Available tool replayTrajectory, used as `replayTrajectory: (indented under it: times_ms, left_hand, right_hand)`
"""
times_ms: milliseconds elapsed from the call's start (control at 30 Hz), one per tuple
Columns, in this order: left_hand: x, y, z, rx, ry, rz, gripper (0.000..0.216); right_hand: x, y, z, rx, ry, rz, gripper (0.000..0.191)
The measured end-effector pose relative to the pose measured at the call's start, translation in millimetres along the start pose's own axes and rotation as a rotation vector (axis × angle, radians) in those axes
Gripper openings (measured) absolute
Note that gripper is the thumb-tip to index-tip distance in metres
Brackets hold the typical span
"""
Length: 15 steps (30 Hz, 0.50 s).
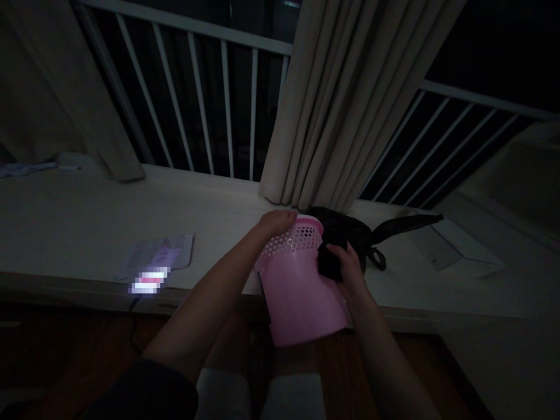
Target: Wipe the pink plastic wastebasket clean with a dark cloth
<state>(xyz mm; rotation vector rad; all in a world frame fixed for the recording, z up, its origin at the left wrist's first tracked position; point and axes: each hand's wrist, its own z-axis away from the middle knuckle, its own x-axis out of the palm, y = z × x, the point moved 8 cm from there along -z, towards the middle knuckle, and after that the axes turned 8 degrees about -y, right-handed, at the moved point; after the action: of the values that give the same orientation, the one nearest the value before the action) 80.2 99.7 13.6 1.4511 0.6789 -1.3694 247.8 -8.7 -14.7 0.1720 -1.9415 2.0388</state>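
Observation:
A pink plastic bin [301, 291] tilts in front of me at the edge of the ledge, its honeycomb-pierced band and pale rim pointing away from me. My left hand [275, 223] is wrapped over the far end of the bin, beside the rim. In my right hand [350, 265] is a crumpled black cloth [331, 261], pressed against the right side of the bin; the low light hides its exact kind. Just behind the bin and my right hand lies a black plastic bag [345, 224], one handle stretching to the right.
The white ledge [223, 216] runs under a barred window [196, 87] with beige curtains [336, 105]. On the left lie a booklet [175, 248] and a bright blurred-out device [149, 280] with a cable. A whitish box-like thing [455, 245] stands right.

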Motion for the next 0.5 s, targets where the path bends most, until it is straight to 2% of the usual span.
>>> replayTrajectory:
  times_ms: [200,400,500]
  left_hand:
    - [-1.2,0.8,0.1,0.003,0.009,-0.008,0.055]
    - [-2.3,-0.8,0.9,-0.006,0.019,0.0,0.056]
    - [-1.6,-2.0,1.1,0.001,0.027,0.016,0.058]
  right_hand:
    - [-4.4,-5.0,-5.6,-0.062,0.014,0.12,0.02]
    - [0.9,-4.2,-1.7,0.046,-0.091,0.032,0.029]
    - [3.1,-4.2,1.3,0.047,-0.115,0.057,0.031]
